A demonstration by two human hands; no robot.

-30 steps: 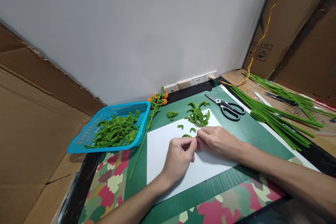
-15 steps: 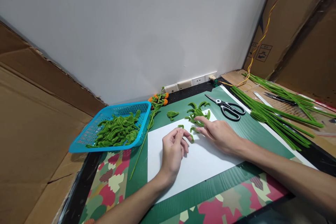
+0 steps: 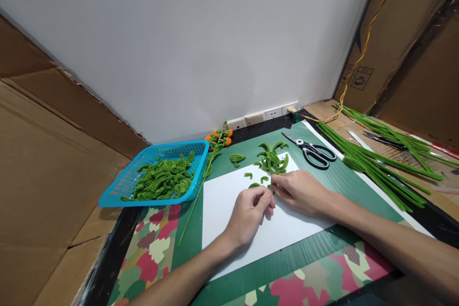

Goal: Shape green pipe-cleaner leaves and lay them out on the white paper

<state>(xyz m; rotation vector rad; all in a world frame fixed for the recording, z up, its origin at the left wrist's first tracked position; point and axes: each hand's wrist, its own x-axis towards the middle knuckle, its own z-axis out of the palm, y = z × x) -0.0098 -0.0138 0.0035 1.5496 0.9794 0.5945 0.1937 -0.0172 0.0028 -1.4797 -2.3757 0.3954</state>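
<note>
On a white sheet of paper (image 3: 224, 229), my left hand (image 3: 251, 213) is closed, its thumb and fingers pinched together. My right hand (image 3: 301, 193) is beside it, its fingertips also pinched. A bit of green fuzzy pipe cleaner (image 3: 269, 189) shows between the fingertips of both hands; the rest is covered by the fingers. A curved green piece (image 3: 254, 185) shows just behind my left hand. Short bent pieces (image 3: 248, 175) lie on the paper. Beyond them is a small pile of green pipe-cleaner leaves (image 3: 273, 158), with a single leaf (image 3: 236, 158) to its left.
A blue basket (image 3: 201, 165) holding many green leaves stands at the left. Beside it lies an orange-flowered stem (image 3: 217, 146). Black-handled scissors (image 3: 315, 154) lie behind my right hand. Long green pipe cleaners (image 3: 373, 165) are bundled at the right, near power sockets (image 3: 274, 114).
My left hand has moved right and my right hand has drawn back towards it, so their fingertips meet. My right index finger, stretched out before, is now bent into a pinch.
</note>
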